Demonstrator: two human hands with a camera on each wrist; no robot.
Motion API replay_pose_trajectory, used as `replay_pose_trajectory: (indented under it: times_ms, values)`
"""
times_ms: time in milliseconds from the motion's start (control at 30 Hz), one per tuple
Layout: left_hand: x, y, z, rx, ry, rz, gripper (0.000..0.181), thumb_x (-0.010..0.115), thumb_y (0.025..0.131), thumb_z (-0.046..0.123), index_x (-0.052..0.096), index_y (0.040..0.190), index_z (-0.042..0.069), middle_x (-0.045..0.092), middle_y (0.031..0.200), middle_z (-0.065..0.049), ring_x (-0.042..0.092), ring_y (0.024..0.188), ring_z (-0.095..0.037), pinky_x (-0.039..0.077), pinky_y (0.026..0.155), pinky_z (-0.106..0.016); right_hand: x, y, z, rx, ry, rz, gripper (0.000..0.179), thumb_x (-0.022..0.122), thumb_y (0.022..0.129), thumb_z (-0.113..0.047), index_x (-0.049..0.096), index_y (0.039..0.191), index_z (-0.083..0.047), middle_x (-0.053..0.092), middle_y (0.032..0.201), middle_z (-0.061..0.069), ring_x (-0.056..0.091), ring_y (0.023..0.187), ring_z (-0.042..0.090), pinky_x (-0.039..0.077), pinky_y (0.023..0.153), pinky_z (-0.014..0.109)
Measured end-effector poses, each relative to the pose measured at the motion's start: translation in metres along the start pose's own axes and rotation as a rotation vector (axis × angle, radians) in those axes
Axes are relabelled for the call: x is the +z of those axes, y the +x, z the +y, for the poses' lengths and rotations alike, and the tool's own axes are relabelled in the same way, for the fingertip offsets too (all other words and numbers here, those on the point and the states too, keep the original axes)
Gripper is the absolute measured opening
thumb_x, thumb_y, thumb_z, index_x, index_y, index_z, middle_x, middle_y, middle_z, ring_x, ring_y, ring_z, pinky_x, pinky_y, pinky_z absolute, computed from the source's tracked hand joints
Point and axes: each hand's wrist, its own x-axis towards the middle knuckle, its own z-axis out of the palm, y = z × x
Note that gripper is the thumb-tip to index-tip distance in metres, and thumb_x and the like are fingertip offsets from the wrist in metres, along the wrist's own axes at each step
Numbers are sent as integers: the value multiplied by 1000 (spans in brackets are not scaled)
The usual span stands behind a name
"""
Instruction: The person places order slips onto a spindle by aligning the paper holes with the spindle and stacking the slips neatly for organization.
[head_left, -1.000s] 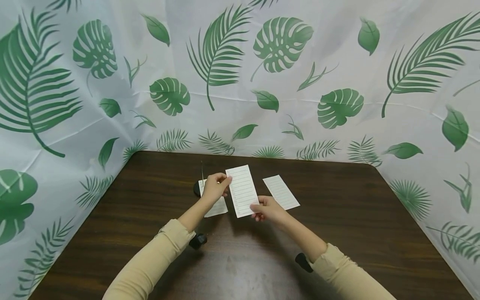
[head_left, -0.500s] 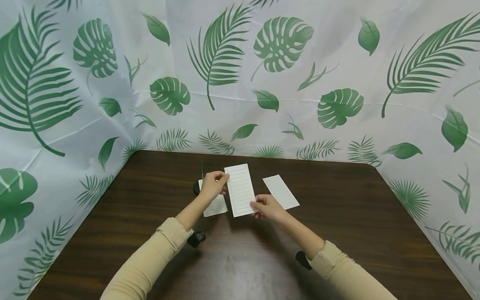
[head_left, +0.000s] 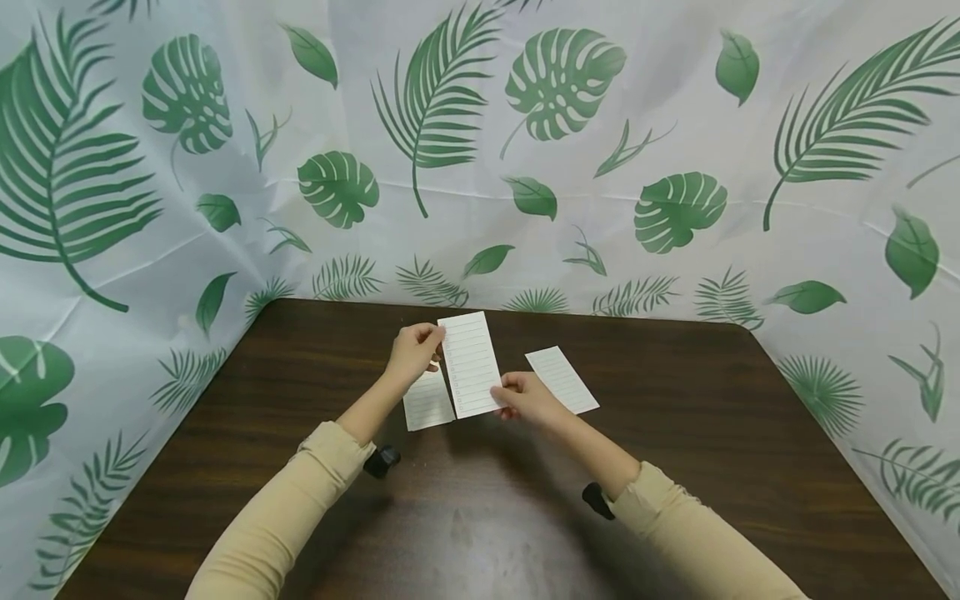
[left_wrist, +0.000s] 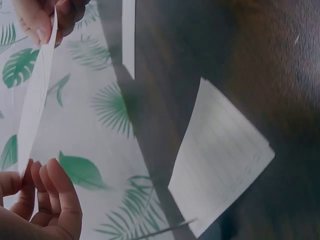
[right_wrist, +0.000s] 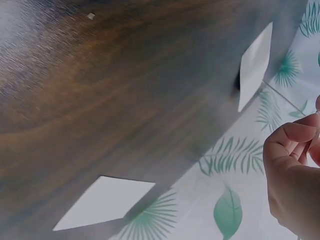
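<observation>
Both hands hold up one white lined sheet (head_left: 471, 367) with small marks down its left side. My left hand (head_left: 411, 357) pinches its upper left edge, and my right hand (head_left: 528, 398) grips the lower right corner between thumb and fingers. In the left wrist view this sheet shows nearly edge-on. Below the left hand, a small stack of lined sheets (head_left: 429, 404) sits at a thin metal spike (left_wrist: 165, 231), which rises from it. The dark base (right_wrist: 237, 82) peeks out from under the stack in the right wrist view; the left hand hides spike and base from the head camera.
Another lined sheet (head_left: 562, 382) lies flat on the dark wooden table (head_left: 712, 467), just beyond the right hand. A leaf-patterned curtain (head_left: 465, 125) hangs along the table's back and sides. Black wrist-worn devices (head_left: 381, 461) sit at both forearms.
Both hands have moved the held sheet up and to the left in the head view. The spike and black base, visible there earlier, are now behind the left hand.
</observation>
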Motion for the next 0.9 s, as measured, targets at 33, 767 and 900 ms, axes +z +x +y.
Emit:
replay_pose_trajectory:
  times_ms: [33, 767, 900]
  values:
    - [-2, 1, 1, 8, 18, 5, 26, 49, 97, 17, 64, 93, -4, 54, 68, -1, 54, 60, -10, 54, 51, -21, 0, 1, -2, 4, 4, 1, 18, 51, 95, -5, 56, 95, 12, 61, 67, 0, 55, 56, 9, 42, 51, 18]
    - [-42, 9, 17, 66, 173, 6, 29, 54, 97, 23, 64, 103, -3, 58, 79, -6, 57, 66, -16, 59, 64, -37, 13, 14, -38, -11, 55, -17, 14, 52, 94, -6, 56, 87, 6, 58, 57, -4, 54, 54, 7, 42, 50, 17]
    - [-46, 10, 18, 80, 204, 36, 26, 57, 95, 22, 64, 90, -3, 57, 73, -7, 56, 62, -17, 59, 60, -33, 17, 19, -42, -18, 47, -33, 14, 53, 94, -6, 57, 88, 7, 58, 57, -5, 54, 53, 6, 44, 50, 17]
